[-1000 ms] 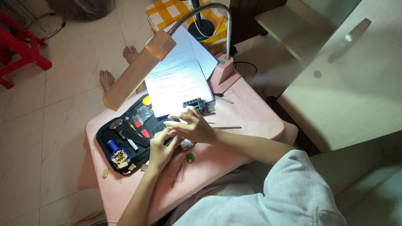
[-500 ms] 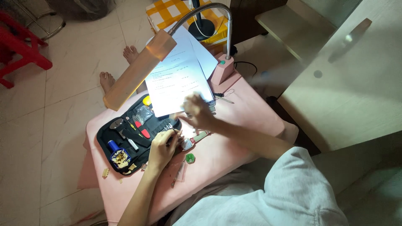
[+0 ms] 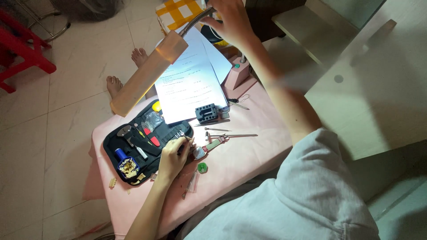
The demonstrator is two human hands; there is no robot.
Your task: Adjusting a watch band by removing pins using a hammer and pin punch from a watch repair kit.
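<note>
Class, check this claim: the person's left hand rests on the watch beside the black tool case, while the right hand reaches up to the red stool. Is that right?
Not quite. The right hand reaches up to the desk lamp's flexible neck, not the red stool, which stands untouched on the floor. The head view shows this. The left hand does rest on the watch beside the black tool case.

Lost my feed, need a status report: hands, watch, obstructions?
Left hand on the wristwatch. Right hand up, grip on the lamp neck. Tool case beside watch, nothing blocking.

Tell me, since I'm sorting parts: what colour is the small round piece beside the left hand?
Green: the small round piece, clearest in the head view.
</note>
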